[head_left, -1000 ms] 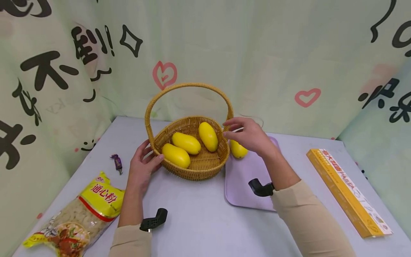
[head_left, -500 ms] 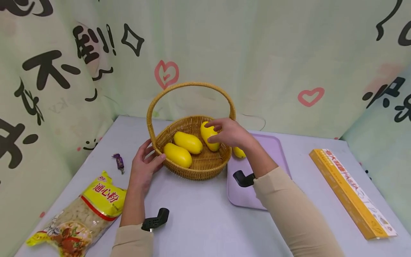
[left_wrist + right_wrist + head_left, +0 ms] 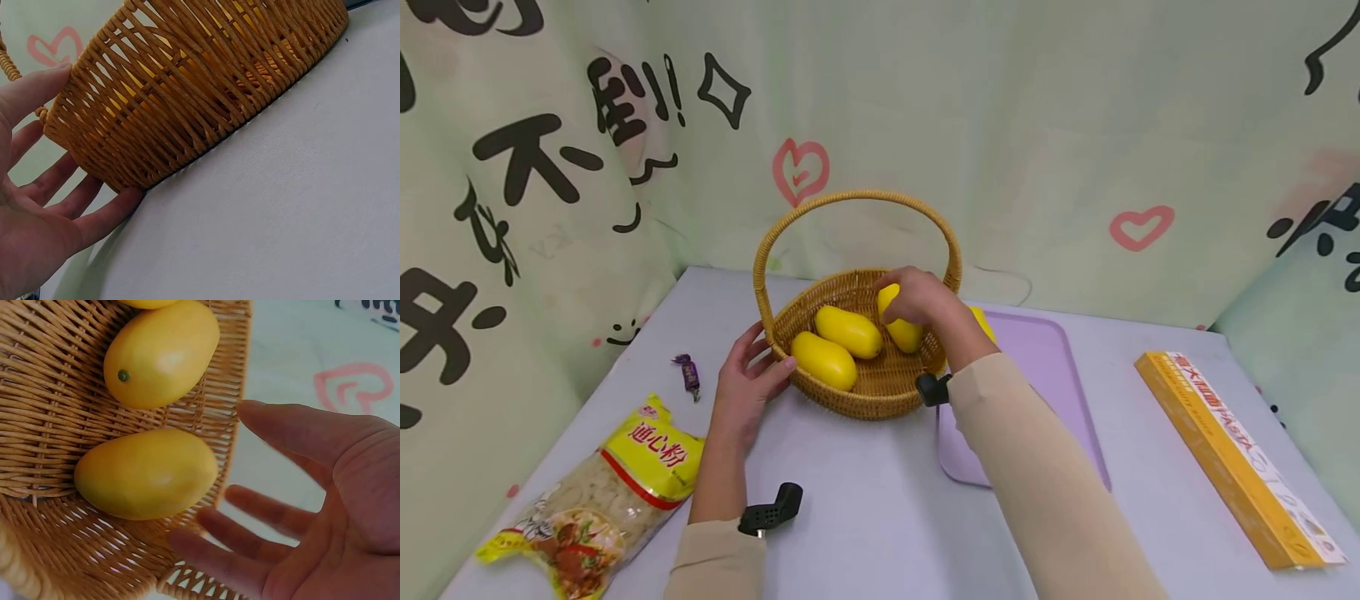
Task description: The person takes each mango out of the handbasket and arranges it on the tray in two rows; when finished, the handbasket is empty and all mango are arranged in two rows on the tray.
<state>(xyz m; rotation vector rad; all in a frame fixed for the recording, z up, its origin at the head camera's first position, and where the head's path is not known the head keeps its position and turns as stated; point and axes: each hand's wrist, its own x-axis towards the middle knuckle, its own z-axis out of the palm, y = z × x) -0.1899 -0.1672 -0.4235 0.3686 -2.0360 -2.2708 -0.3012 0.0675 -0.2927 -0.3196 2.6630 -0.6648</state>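
A woven wicker basket (image 3: 865, 406) with a tall arched handle stands on the table, holding three yellow mangoes. My left hand (image 3: 748, 383) holds its left side, thumb at the rim and fingers against the outer weave (image 3: 162, 119). Over the basket's right part is my right hand (image 3: 921, 300), fingers spread around the rightmost mango (image 3: 904, 335). In the right wrist view a gap shows between those fingers and that mango (image 3: 147, 475). The other two mangoes lie left of it, one in the middle (image 3: 848, 331), one near the front rim (image 3: 823, 361).
On the lilac tray (image 3: 1030, 333), right of the basket, another mango (image 3: 982, 321) is mostly hidden by my right wrist. A macaroni bag (image 3: 602, 500) and a purple-wrapped candy (image 3: 688, 377) lie left. A long yellow pasta box (image 3: 1236, 458) lies right. A printed curtain stands behind.
My right hand has moved left from the basket's right rim to above the rightmost mango. The left hand stays on the basket. The whole view has shifted slightly.
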